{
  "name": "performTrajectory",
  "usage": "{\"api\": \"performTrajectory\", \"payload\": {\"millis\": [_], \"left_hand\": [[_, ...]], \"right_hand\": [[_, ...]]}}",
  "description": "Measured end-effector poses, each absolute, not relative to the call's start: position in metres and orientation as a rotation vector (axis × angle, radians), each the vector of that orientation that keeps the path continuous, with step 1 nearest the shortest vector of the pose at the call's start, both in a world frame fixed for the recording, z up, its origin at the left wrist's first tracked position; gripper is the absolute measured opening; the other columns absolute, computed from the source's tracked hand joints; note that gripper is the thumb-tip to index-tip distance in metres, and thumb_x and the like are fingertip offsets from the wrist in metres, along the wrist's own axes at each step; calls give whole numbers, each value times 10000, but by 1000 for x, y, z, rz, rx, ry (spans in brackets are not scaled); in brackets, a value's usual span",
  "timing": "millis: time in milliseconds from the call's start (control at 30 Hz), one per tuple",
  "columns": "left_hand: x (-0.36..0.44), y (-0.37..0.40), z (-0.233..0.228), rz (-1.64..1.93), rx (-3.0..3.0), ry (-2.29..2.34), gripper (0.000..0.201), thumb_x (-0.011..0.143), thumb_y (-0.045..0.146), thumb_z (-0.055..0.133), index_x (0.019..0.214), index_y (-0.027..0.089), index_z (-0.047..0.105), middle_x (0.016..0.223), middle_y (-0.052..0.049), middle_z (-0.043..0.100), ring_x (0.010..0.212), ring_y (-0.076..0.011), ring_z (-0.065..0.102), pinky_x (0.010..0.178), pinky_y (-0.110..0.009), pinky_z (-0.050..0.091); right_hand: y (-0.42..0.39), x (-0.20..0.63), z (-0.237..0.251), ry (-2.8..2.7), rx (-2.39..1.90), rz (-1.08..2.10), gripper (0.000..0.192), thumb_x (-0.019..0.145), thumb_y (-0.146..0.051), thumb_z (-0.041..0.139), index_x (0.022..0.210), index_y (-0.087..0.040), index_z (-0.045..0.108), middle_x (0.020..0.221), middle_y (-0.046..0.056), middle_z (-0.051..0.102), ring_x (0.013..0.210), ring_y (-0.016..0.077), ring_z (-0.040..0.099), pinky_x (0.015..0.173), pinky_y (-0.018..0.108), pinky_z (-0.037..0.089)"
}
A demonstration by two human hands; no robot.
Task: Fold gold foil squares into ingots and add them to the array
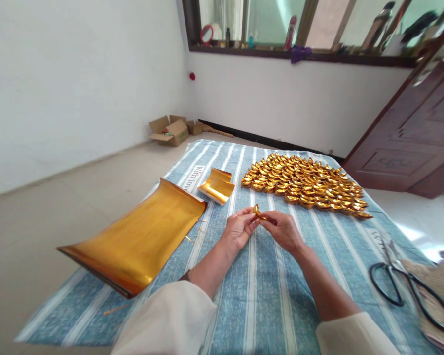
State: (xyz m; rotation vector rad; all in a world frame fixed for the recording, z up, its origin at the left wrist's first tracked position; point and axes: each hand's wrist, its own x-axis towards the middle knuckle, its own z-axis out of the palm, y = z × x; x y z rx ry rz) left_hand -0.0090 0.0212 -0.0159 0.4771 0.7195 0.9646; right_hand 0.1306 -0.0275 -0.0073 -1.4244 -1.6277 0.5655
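Between my two hands, above the middle of the table, is a small folded gold paper ingot (pixel 257 212). The fingers of my left hand (pixel 240 228) pinch its left side, and my right hand (pixel 283 230) pinches its right end. Beyond my right hand, many finished gold paper ingots (pixel 303 185) lie packed in a fan-shaped cluster. A few cut gold paper pieces (pixel 217 186), curled up, rest past my left hand. To the left lies a large stack of gold foil paper (pixel 136 236), its edges bent upward.
Black-handled scissors (pixel 395 276) lie at the right edge by a beige fabric item (pixel 436 291). A blue striped cloth (pixel 259 315) covers the table. On the floor behind stands an open cardboard box (pixel 170 132). A brown door (pixel 410 128) stands at right.
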Motion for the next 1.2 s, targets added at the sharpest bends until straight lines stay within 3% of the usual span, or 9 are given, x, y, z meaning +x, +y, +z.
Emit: {"api": "performTrajectory", "payload": {"millis": [167, 400, 1200], "left_hand": [[-8, 21, -16, 959, 449, 702, 194, 732, -63, 575, 825, 94, 641, 802, -58, 679, 707, -122, 669, 720, -225, 564], [-8, 20, -15, 928, 474, 686, 216, 715, -50, 597, 854, 108, 648, 834, -58, 689, 727, -132, 676, 737, -245, 564], [-4, 16, -12, 981, 564, 729, 232, 715, -53, 618, 896, 91, 635, 848, -66, 697, 709, -136, 682, 636, -202, 568]], "right_hand": [[-23, 133, -14, -1547, -1402, 615, 188, 775, -271, 595, 896, -210, 725, 847, 55, 717, 742, 190, 631, 699, 305, 470], [-22, 137, -17, -1420, -1378, 737, 232, 763, -348, 610, 863, -176, 729, 713, 39, 696, 604, 154, 610, 570, 269, 488], [-21, 136, -9, -1299, -1486, 733, 188, 710, -345, 637, 713, -168, 699, 574, 8, 641, 537, 141, 583, 510, 244, 438]]}}
